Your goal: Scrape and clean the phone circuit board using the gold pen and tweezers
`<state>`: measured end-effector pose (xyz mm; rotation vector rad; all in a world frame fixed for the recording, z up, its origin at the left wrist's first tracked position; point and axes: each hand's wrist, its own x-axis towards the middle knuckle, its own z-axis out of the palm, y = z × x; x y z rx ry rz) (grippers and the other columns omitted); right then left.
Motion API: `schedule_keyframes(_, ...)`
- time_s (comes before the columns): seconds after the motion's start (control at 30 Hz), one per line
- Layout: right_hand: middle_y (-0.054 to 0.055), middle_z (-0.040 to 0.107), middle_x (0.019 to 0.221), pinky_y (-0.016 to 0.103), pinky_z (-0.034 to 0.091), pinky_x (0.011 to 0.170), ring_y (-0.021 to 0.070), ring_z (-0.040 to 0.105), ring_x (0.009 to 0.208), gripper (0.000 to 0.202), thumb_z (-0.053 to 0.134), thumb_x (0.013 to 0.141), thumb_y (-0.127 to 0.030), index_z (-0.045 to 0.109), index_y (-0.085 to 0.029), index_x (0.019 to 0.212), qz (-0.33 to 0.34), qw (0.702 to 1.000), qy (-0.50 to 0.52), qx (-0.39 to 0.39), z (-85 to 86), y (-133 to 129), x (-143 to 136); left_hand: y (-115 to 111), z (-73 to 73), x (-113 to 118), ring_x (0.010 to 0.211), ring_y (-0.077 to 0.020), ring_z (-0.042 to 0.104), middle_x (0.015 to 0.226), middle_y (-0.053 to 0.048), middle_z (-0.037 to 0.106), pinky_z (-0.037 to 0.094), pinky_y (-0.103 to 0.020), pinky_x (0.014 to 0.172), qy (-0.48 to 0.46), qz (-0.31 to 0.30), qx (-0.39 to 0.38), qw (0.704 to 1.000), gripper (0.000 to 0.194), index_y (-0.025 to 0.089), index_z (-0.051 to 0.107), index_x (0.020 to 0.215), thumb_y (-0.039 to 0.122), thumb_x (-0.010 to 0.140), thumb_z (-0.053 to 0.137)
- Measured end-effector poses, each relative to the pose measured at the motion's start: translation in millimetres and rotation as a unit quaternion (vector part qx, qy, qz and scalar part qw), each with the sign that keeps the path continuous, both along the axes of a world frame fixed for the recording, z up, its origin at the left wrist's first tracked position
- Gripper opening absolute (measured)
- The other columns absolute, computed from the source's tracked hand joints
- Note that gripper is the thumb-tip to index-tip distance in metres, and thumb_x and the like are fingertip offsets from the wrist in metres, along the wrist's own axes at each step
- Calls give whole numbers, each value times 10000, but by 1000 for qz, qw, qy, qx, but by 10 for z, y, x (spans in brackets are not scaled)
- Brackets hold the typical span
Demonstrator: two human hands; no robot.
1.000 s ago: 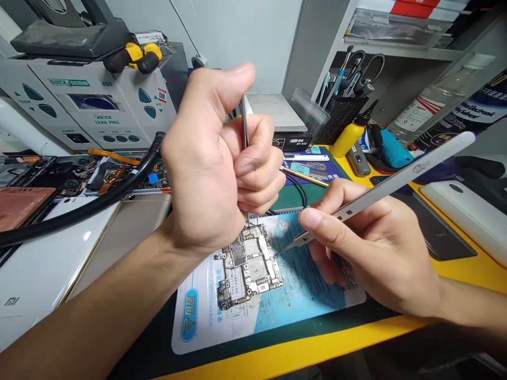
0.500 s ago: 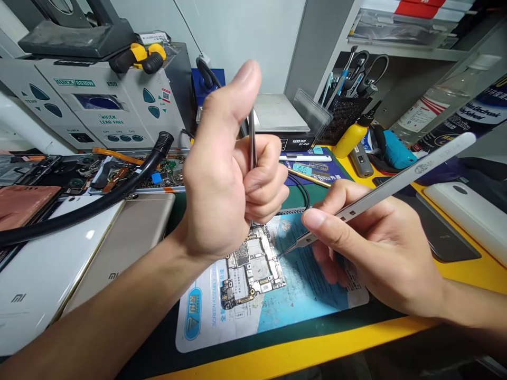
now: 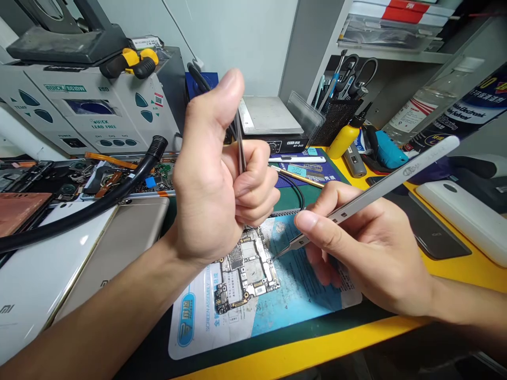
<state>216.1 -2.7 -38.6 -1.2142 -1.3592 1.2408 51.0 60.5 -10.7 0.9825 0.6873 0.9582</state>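
1. Right hand (image 3: 368, 253): thumb and fingers pinch a pair of pale tweezers (image 3: 380, 187), held aslant, the broad end above the hand and the fine tip pointing down and leftward.
2. Left hand (image 3: 209, 184): fingers clenched round a slim metal tool (image 3: 240, 145), thumb raised along its top; the fist hides most of the tool's lower part.
3. Circuit board (image 3: 247, 274): lying flat below the left fist, its far portion partly covered by it. The tweezers' tip is at the board's right edge; whether it touches cannot be told.
4. Printed card (image 3: 293, 311): blue and white, under the board and beneath both grips, resting on a green mat (image 3: 301, 332).
5. Phones: a white phone (image 3: 47, 269) and a gold phone (image 3: 127, 237) to the left of the left hand; a dark phone (image 3: 428, 227) just beyond the right hand, to its right.
6. Black hose (image 3: 79, 226): crossing over the white phone, left of the fist.
7. Yellow bottle (image 3: 344, 140): beyond the right grip.
8. Grey machine (image 3: 130, 126): beyond the left grip, to its left.
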Motion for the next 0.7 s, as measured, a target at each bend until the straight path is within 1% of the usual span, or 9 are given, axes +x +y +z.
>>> schedule_keyframes(0.17, -42, 615, 486, 230, 404, 295, 129, 554, 321, 394, 937, 807, -389, 600, -247, 659, -1, 1000, 12, -3, 3, -17, 2, -19, -22, -21, 336, -97, 121, 400, 31, 75, 102, -309, 377, -19, -1, -1, 1000, 811, 226, 215, 418, 786, 969, 12)
schedule_keyframes(0.27, -44, 621, 490, 212, 398, 311, 123, 555, 333, 387, 930, 817, -369, 591, -238, 685, 11, 999, 30, -12, -16, -25, 5, -15, -29, -35, 344, -89, 126, 404, 37, 77, 112, -295, 386, -28, -9, -10, 1000, 812, 222, 224, 417, 776, 985, 50)
schedule_keyframes(0.43, -48, 630, 489, 178, 372, 332, 107, 542, 350, 387, 918, 833, -330, 561, -232, 720, 29, 997, 52, -41, -30, -24, 8, -2, -35, -28, 363, -79, 143, 426, 42, 104, 126, -277, 408, -37, -19, -16, 999, 763, 219, 233, 445, 716, 1023, 210)
schedule_keyframes(0.57, -52, 619, 475, 158, 332, 335, 89, 513, 349, 381, 906, 845, -320, 554, -227, 736, 34, 996, 65, -46, -28, -30, 4, -14, -70, -27, 391, -66, 129, 454, 47, 109, 94, -286, 433, -53, -22, -19, 998, 765, 214, 231, 475, 774, 997, 250)
schedule_keyframes(0.7, -51, 604, 461, 168, 305, 338, 90, 485, 345, 401, 888, 859, -352, 527, -229, 736, 38, 997, 55, -50, -28, -19, -3, -12, -128, -53, 385, -60, 123, 446, 54, 107, 83, -288, 420, -77, -38, -7, 996, 763, 218, 227, 483, 808, 961, 306)
